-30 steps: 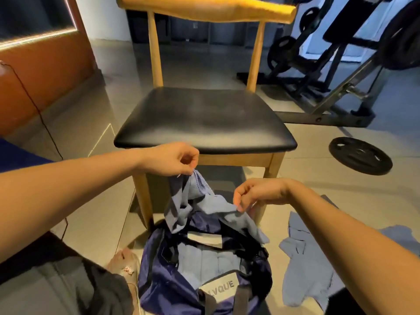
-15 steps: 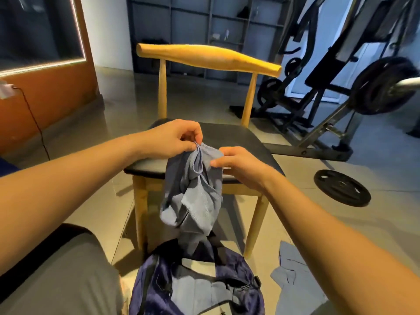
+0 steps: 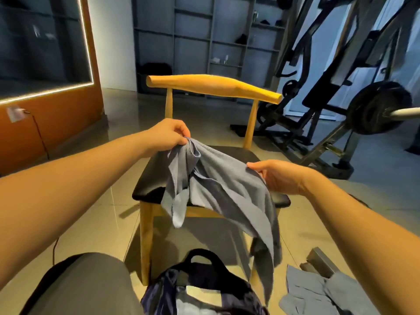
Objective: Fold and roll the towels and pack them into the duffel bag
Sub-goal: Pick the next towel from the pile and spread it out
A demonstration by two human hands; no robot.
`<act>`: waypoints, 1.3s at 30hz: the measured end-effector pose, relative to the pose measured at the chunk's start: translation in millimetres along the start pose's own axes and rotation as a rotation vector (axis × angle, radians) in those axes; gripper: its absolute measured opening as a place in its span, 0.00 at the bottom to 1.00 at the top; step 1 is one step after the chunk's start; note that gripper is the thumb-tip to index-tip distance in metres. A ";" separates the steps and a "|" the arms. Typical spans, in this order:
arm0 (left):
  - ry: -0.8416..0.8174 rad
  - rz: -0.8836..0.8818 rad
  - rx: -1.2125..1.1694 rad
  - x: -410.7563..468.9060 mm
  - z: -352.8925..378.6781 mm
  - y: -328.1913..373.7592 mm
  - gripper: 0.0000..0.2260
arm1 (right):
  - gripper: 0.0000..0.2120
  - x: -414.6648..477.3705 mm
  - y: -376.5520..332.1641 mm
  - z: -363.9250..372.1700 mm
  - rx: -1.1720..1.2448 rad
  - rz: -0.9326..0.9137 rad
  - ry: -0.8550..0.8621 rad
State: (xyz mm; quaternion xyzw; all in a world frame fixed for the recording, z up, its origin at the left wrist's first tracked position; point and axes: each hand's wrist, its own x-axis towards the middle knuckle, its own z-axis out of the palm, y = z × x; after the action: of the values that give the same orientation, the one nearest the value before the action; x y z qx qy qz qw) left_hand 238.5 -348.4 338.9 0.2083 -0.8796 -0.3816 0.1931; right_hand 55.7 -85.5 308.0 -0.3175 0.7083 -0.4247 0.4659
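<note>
A grey-blue towel hangs spread in the air over the black seat of a wooden chair. My left hand pinches its upper left corner. My right hand grips its right edge, lower and nearer to me. The towel's lower end drapes down past the seat's front. Below, at the bottom edge, the dark blue duffel bag stands open on the floor with pale cloth inside it. More grey-blue towels lie crumpled on the floor at the lower right.
Black gym machines and a loaded barbell plate fill the right side. An orange wall panel with a lit mirror stands at the left. Grey shelving lines the back wall. My dark-clothed knee is at the lower left.
Both hands lifted the towel out of the bag and up over the chair seat. They then drew apart, my right hand sliding along the edge, and the bunched towel opened out.
</note>
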 end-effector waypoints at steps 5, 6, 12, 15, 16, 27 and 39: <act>0.160 -0.138 -0.010 33.9 -15.9 1.3 0.05 | 0.19 -2.7 -40.1 -27.1 -0.213 0.055 0.202; 0.208 -0.143 -0.017 42.6 -19.8 3.3 0.06 | 0.16 -1.7 -51.9 -31.3 -0.198 0.004 0.296; 0.601 -0.091 -0.131 83.6 -27.3 19.3 0.07 | 0.09 25.3 -103.3 -46.2 -0.133 -0.368 0.731; 0.541 -0.108 -0.048 93.4 -6.9 12.1 0.06 | 0.09 45.2 -91.1 -45.5 -0.191 -0.319 0.685; 0.479 -0.132 -0.014 93.4 3.0 6.4 0.06 | 0.09 50.7 -81.4 -43.2 -0.225 -0.270 0.647; -0.026 -0.092 0.155 47.0 80.0 -63.4 0.07 | 0.04 69.3 38.1 -4.9 -0.673 -0.192 0.083; -0.168 -0.026 0.441 37.6 52.7 -70.4 0.05 | 0.10 77.6 41.6 -47.5 -0.389 -0.116 0.736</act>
State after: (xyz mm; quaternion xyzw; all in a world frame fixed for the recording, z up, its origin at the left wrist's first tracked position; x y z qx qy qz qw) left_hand 196.1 -380.3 259.4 0.2241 -0.9520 -0.1985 0.0641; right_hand -19.0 -118.4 250.1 -0.2657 0.8755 -0.3938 0.0884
